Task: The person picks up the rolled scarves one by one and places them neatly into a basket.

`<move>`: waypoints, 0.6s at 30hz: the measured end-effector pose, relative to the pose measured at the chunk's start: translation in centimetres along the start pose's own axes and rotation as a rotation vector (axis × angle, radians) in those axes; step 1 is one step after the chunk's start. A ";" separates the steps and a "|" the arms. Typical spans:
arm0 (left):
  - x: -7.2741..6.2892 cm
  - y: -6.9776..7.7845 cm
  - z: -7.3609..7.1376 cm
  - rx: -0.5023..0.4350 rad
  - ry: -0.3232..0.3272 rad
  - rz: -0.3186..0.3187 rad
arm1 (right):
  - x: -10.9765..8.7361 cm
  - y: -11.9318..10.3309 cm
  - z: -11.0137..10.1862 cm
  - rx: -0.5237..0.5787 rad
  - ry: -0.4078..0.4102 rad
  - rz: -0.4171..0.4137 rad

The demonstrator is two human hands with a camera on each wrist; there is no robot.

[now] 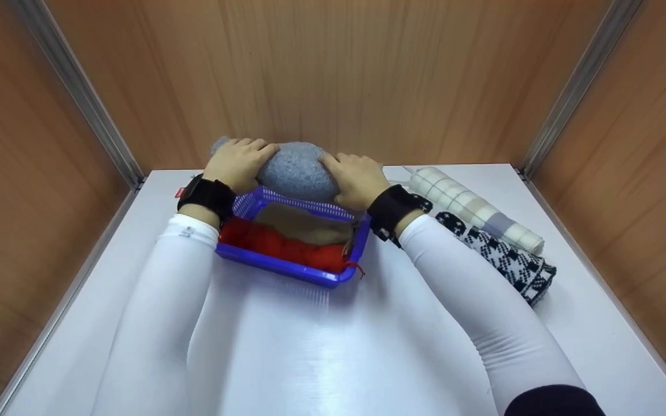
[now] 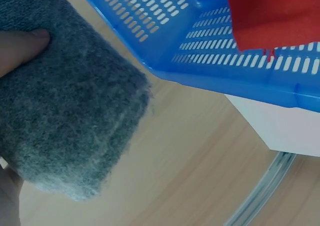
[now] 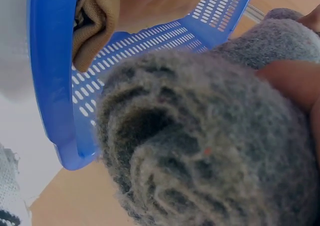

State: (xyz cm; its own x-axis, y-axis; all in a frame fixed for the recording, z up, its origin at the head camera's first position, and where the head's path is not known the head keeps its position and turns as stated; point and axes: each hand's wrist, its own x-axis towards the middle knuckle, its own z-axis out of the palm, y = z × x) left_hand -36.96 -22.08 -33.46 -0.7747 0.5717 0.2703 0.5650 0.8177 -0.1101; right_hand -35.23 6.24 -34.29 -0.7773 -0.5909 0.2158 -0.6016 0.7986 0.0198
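A fuzzy grey rolled scarf (image 1: 298,170) is held between both hands at the far side of a blue slotted basket (image 1: 281,270). My left hand (image 1: 239,163) grips its left part, the thumb (image 2: 25,48) lying on the wool in the left wrist view. At the other end, my right hand (image 1: 359,179) grips it with fingers over the top. The right wrist view shows the spiral layers of the roll's end (image 3: 190,171) close up. Inside the basket, a red rolled cloth (image 1: 281,245) lies along the near side, with a tan rolled cloth (image 1: 304,222) behind it.
To the right on the white table (image 1: 310,346) lie a pale checked roll (image 1: 466,199) and a black-and-white patterned roll (image 1: 503,263), the latter partly behind my right forearm. Wooden panels (image 1: 333,75) enclose the table at the back and sides. A small red tag (image 1: 180,192) shows by my left wrist.
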 end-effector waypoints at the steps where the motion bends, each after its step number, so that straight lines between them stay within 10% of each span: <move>1: 0.0 0.0 0.2 0.005 0.005 0.000 | 0.0 0.0 0.1 -0.005 0.004 0.000; 18: -0.4 0.2 3.8 0.124 0.053 -0.068 | 0.4 -0.6 3.6 -0.053 0.021 0.025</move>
State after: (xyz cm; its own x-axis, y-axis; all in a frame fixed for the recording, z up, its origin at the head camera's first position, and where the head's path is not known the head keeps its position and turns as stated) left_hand -37.59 -21.88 -37.26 -0.7917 0.5134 0.3309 0.4702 0.8581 -0.2063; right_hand -35.80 5.14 -37.71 -0.7878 -0.5682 0.2377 -0.5706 0.8186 0.0657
